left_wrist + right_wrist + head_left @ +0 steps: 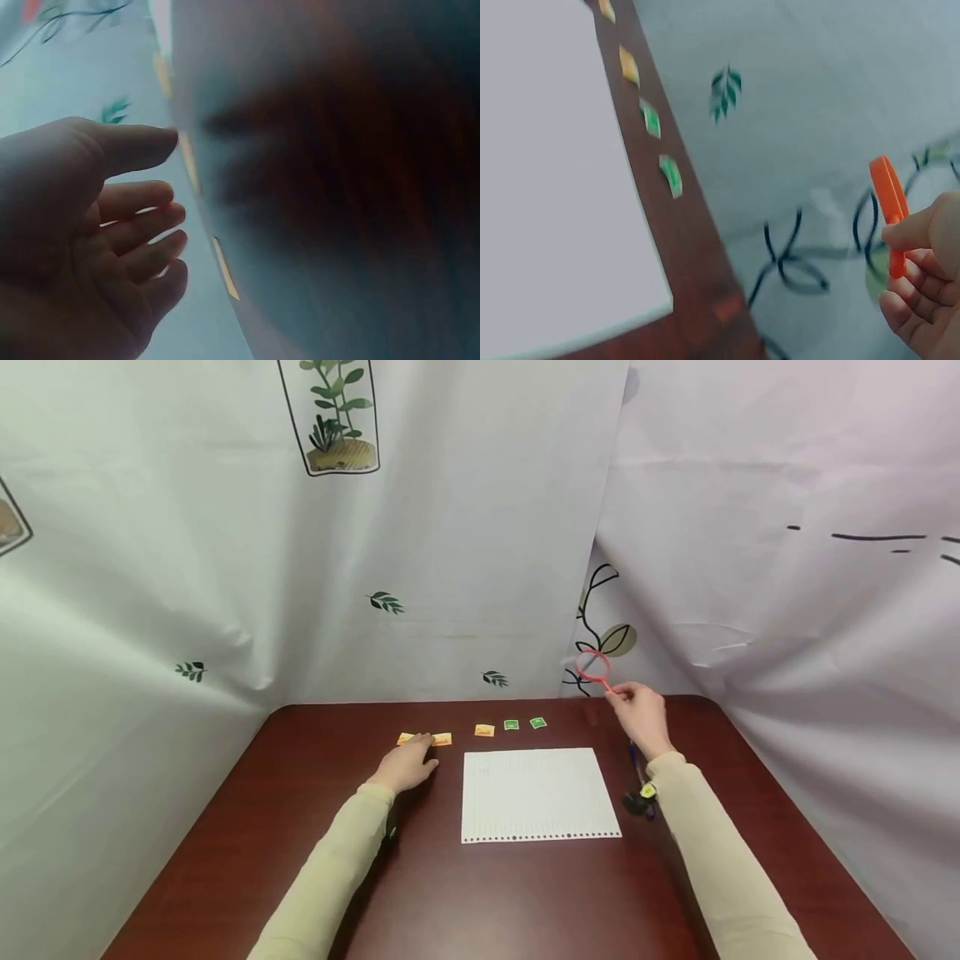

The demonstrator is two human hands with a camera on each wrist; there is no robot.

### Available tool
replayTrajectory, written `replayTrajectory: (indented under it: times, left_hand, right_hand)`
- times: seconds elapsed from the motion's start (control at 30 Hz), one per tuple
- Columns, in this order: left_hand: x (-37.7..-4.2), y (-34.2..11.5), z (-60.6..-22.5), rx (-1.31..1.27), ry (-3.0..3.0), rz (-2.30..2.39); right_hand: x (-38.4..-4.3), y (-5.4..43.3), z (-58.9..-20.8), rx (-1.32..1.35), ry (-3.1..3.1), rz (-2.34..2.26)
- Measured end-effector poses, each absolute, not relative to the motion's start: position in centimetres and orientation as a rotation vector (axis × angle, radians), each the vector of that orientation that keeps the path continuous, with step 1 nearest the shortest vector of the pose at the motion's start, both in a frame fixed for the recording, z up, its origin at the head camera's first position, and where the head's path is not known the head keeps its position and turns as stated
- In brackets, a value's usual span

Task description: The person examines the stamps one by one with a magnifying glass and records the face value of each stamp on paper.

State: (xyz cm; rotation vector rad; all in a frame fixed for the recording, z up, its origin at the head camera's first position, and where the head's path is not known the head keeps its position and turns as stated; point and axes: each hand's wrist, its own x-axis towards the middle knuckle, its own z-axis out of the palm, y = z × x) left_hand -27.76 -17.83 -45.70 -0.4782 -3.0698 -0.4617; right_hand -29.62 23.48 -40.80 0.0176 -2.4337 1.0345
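Note:
In the head view my right hand [641, 718] pinches the thin handle of a small red magnifying glass [594, 666], its round frame raised above the table's far edge. The right wrist view shows the orange-red magnifying glass [889, 191] edge-on, between thumb and fingers. My left hand [402, 766] reaches palm down over the table, fingers loosely extended, fingertips at two small orange stamp-like papers [442, 739]. One of them is partly covered by the fingers. Another orange paper [484, 730] and two green ones [512, 725] lie in the same row to the right.
A white lined sheet [536, 795] with punched holes along its near edge lies mid-table. Beside my right forearm are a blue pen [636, 756] and a small dark object [634, 803] with a yellow part. A printed white curtain [465, 527] hangs behind the dark red table [450, 893].

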Motion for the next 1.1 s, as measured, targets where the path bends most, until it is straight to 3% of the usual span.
replayTrajectory:
  times: [0.37, 1.1]
  left_hand:
    - [-28.9, -18.2, -46.3, -0.598, -3.027, -0.158]
    - [-28.9, -17.2, -46.7, -0.558, -3.127, -0.141]
  right_hand:
    - [-30.9, 15.5, -39.9, 0.173, -2.443, 1.197]
    - [-30.3, 6.7, -44.5, 0.246, -2.520, 1.465]
